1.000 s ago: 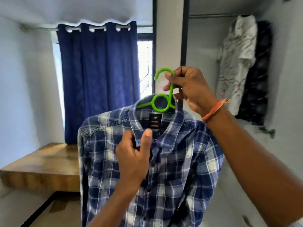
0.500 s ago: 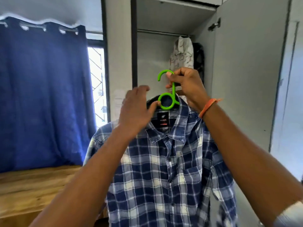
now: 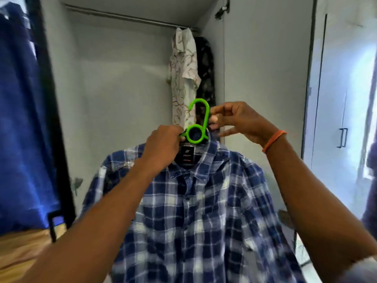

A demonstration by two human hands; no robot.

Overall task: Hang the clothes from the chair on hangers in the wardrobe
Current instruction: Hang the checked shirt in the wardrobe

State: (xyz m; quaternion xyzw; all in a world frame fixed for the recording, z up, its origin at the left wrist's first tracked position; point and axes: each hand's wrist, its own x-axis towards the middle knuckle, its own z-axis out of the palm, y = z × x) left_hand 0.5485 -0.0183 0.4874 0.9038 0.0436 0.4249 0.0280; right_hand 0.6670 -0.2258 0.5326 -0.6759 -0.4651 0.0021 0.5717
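Blue plaid shirt point(image 3: 204, 211) hung on a green hanger point(image 3: 196, 127), held up in front of the open wardrobe point(image 3: 122, 78), below the rail point(image 3: 126, 16) and not on it. Right hand point(image 3: 242, 121) with an orange wristband point(image 3: 274, 140) pinched the hanger's stem just under the hook, fingers point(image 3: 219, 111) closed around it. Left hand point(image 3: 163, 146) gripped the collar area beside the hanger's ring, fingers curled shut on fabric and possibly the hanger arm; exact contact unclear. Shirt front faced the camera, dark neck label visible under the ring. On the rail's right end hung a white patterned shirt point(image 3: 183, 74) and a dark garment point(image 3: 206, 72), side by side. Blue curtain point(image 3: 20, 119) at left, a wooden desk point(image 3: 22, 248) below it. Closed wardrobe door point(image 3: 338, 99) at right.
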